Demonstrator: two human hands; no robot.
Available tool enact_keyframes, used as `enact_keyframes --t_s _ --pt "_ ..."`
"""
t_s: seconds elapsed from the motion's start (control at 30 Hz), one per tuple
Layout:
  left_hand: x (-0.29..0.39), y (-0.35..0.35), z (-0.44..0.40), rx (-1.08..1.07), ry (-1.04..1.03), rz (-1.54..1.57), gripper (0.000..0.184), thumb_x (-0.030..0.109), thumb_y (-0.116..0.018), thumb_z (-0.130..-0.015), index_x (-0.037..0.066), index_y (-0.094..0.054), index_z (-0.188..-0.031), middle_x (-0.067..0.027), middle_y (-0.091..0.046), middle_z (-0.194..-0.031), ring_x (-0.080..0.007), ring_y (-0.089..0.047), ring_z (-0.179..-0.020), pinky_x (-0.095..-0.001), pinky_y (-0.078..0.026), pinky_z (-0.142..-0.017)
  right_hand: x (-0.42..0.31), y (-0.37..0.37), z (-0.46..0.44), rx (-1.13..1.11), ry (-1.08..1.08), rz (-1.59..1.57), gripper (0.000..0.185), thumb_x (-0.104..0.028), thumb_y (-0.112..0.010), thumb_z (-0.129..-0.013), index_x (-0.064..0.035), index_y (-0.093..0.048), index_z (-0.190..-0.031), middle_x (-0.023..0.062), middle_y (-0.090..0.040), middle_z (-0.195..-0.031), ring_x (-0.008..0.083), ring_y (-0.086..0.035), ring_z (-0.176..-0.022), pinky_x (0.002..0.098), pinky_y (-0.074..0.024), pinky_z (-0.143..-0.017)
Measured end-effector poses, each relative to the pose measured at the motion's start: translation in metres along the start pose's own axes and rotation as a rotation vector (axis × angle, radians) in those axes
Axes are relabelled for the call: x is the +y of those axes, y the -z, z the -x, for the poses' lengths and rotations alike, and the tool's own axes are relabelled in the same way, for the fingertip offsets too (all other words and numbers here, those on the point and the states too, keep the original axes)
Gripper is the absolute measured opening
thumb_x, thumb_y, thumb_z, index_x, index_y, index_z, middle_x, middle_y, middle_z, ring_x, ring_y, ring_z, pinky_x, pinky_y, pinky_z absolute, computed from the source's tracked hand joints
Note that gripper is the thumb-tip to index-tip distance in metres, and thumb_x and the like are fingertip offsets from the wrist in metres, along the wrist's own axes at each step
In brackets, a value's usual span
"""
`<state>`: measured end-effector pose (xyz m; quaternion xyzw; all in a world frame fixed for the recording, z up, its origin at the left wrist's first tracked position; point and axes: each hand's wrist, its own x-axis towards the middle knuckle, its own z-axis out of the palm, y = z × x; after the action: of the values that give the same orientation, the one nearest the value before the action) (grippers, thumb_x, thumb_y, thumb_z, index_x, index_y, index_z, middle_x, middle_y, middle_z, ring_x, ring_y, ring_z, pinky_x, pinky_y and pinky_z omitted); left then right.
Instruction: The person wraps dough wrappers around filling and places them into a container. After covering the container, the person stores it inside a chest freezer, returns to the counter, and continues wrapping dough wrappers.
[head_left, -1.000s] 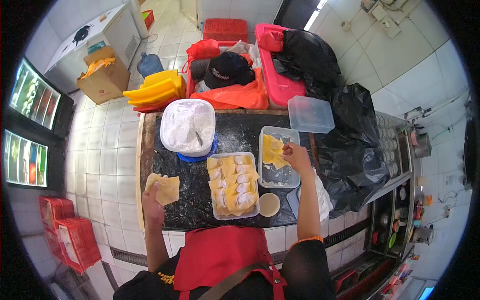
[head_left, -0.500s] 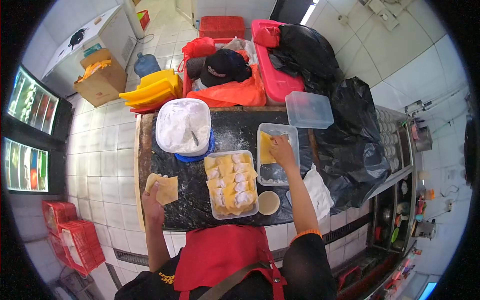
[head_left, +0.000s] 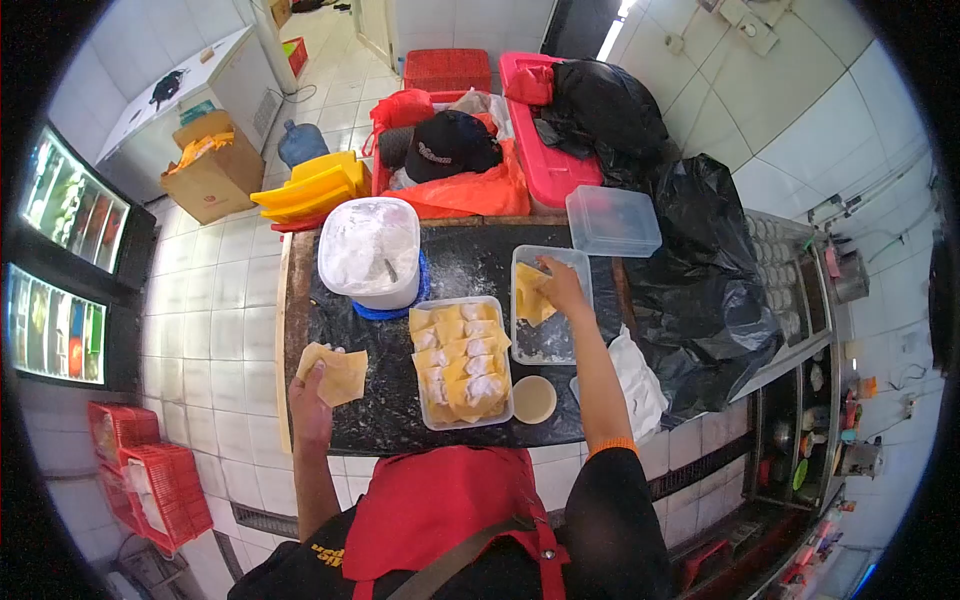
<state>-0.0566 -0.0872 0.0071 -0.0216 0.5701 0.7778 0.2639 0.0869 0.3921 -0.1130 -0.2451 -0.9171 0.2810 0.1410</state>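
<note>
- A thin yellow wrapper point(head_left: 345, 376) lies in the left hand point(head_left: 311, 392), gripped under the thumb, with its free corner toward the right hand.
- The right hand point(head_left: 562, 287) reaches into a shallow clear container point(head_left: 546, 346), fingers bent at more yellow sheets point(head_left: 531, 298); whether they pinch one, I cannot tell. White dust marks the container's floor.
- Between the hands, nearer the body than the right one, a clear tray point(head_left: 464, 424) is filled with rows of folded yellow pieces point(head_left: 474, 361) bearing white powder.
- A round pale bowl point(head_left: 534, 400) stands just beside that tray, on the right hand's side; its contents are unclear.
- Beyond the left hand, a white tub point(head_left: 385, 297) holds white flour-like powder point(head_left: 362, 243) with a utensil handle point(head_left: 390, 270) sticking out.
- Past the right hand sits another clear box point(head_left: 615, 222).
- The black-covered worktop point(head_left: 375, 425) is dusted white.
</note>
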Motion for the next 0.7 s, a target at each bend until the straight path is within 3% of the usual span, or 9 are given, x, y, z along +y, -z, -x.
enact_keyframes --t_s 0.07,0.17,0.23,0.33,0.4,0.43,0.57,0.63,0.7 --pt "-0.001 0.001 0.007 0.001 -0.017 0.002 0.036 0.017 -0.052 -0.101 -0.005 -0.052 -0.131 -0.0162 -0.063 -0.125 -0.0254 -0.062 -0.117 -0.0383 -0.049 -0.101 -0.013 0.001 0.001 -0.015 -0.030 0.037 0.056 -0.009 -0.075 -0.072 -0.0108 -0.061 -0.126 0.0156 -0.067 -0.111 0.0354 -0.063 -0.099 0.0397 -0.0488 -0.092" --pt "-0.008 0.001 0.021 -0.089 -0.005 0.321 0.040 0.022 -0.045 -0.104 -0.004 -0.048 -0.134 -0.0171 -0.057 -0.132 -0.0295 -0.056 -0.124 -0.0422 -0.045 -0.107 -0.018 0.002 0.010 -0.033 -0.080 0.024 0.051 -0.008 -0.073 -0.072 -0.0107 -0.062 -0.122 0.0152 -0.066 -0.106 0.0338 -0.062 -0.100 0.0417 -0.0487 -0.091" --pt "-0.009 -0.018 0.032 -0.324 -0.162 0.791 0.046 0.027 -0.039 -0.105 -0.003 -0.042 -0.140 -0.0174 -0.052 -0.137 -0.0321 -0.051 -0.130 -0.0463 -0.038 -0.113 -0.030 0.013 0.016 -0.021 -0.084 -0.030 0.048 -0.007 -0.073 -0.072 -0.0097 -0.063 -0.118 0.0148 -0.066 -0.104 0.0336 -0.062 -0.097 0.0415 -0.0489 -0.090" --pt "-0.019 -0.041 0.039 -0.469 -0.191 0.656 0.049 0.028 -0.039 -0.104 -0.001 -0.039 -0.144 -0.0159 -0.049 -0.142 -0.0317 -0.047 -0.133 -0.0477 -0.033 -0.116 -0.072 0.067 0.036 0.021 -0.102 -0.180 0.048 -0.005 -0.073 -0.071 -0.0089 -0.062 -0.118 0.0129 -0.063 -0.100 0.0301 -0.062 -0.092 0.0384 -0.0498 -0.088" --pt "-0.038 -0.053 0.026 -0.437 0.006 0.547 0.053 0.027 -0.045 -0.102 -0.001 -0.037 -0.146 -0.0161 -0.047 -0.146 -0.0314 -0.045 -0.136 -0.0476 -0.032 -0.116 -0.115 0.112 0.043 -0.025 0.051 -0.275 0.047 -0.004 -0.074 -0.075 -0.0046 -0.061 -0.119 0.0071 -0.061 -0.096 0.0168 -0.061 -0.091 0.0318 -0.0513 -0.084" --pt "-0.051 -0.066 0.014 -0.500 0.029 0.451 0.061 0.029 -0.048 -0.097 0.001 -0.032 -0.149 -0.0171 -0.043 -0.149 -0.0324 -0.042 -0.139 -0.0475 -0.031 -0.117 -0.133 0.127 0.045 -0.032 0.061 -0.280 0.047 -0.004 -0.074 -0.075 -0.0046 -0.061 -0.119 0.0071 -0.061 -0.096 0.0168 -0.061 -0.091 0.0318 -0.0513 -0.084" --pt "-0.101 -0.118 -0.017 -0.665 0.257 0.409 0.061 0.031 -0.046 -0.099 0.001 -0.032 -0.150 -0.0174 -0.043 -0.149 -0.0342 -0.042 -0.138 -0.0482 -0.031 -0.117 -0.182 0.148 0.052 -0.158 0.022 -0.694 0.049 -0.007 -0.079 -0.077 -0.0070 -0.059 -0.121 0.0034 -0.061 -0.099 0.0118 -0.060 -0.093 0.0324 -0.0516 -0.087" --pt "-0.101 -0.162 -0.007 -0.726 0.422 0.780 0.060 0.040 -0.045 -0.101 0.006 -0.035 -0.150 -0.0155 -0.045 -0.148 -0.0359 -0.045 -0.135 -0.0499 -0.031 -0.116 -0.187 0.131 0.052 -0.105 0.197 -0.641 0.048 -0.008 -0.080 -0.077 -0.0079 -0.060 -0.120 0.0008 -0.062 -0.098 0.0106 -0.061 -0.093 0.0310 -0.0516 -0.085" --pt "-0.101 -0.189 0.004 -0.766 0.364 0.888 0.061 0.044 -0.045 -0.100 0.008 -0.038 -0.148 -0.0141 -0.047 -0.146 -0.0353 -0.047 -0.133 -0.0505 -0.033 -0.115 -0.193 0.112 0.067 -0.135 0.106 -0.632 0.048 -0.012 -0.081 -0.077 -0.0087 -0.060 -0.121 0.0035 -0.068 -0.100 0.0154 -0.065 -0.093 0.0324 -0.0520 -0.087"
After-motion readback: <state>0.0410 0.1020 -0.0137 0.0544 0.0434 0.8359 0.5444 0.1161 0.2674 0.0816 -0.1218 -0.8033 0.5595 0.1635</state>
